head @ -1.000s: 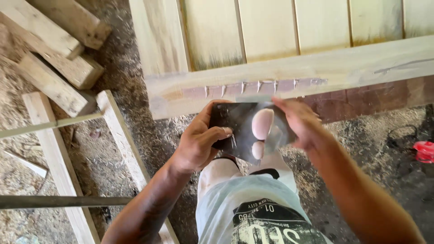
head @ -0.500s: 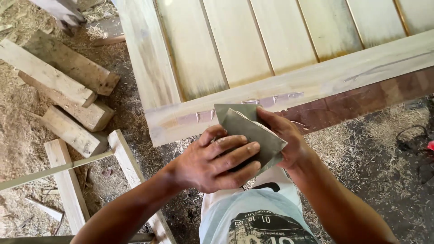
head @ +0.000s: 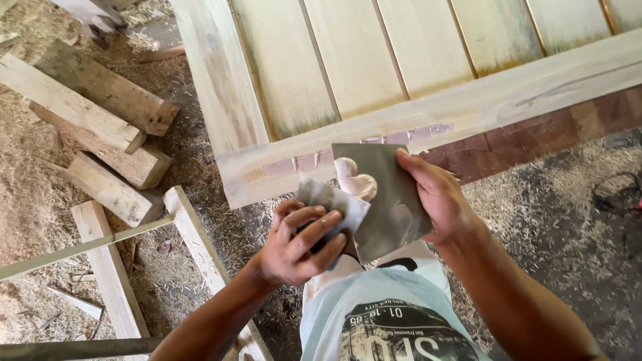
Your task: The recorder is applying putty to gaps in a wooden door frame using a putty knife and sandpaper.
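The grey sheet of sandpaper is in front of me, just short of the door frame's bottom rail. A moment ago my left palm lay flat across it; now the piece is parted in two. A smaller strip sits folded in my left hand, fingers curled shut around it, while my right hand pinches the larger sheet by its far edge, thumb underneath and fingers on top. I judge that I now have a hand-sized pad ready for rubbing, with the rest held as spare.

The sheet is thin, stiff, matte and dusty, creased where it bent. A blob of pale filler shows behind it. The rail is raw, pale wood, with a smeared band of pinkish putty along its face, dried in ridges. Beyond it run smooth, upright slats. To my left, rough offcut blocks lie on a floor thick with sawdust.
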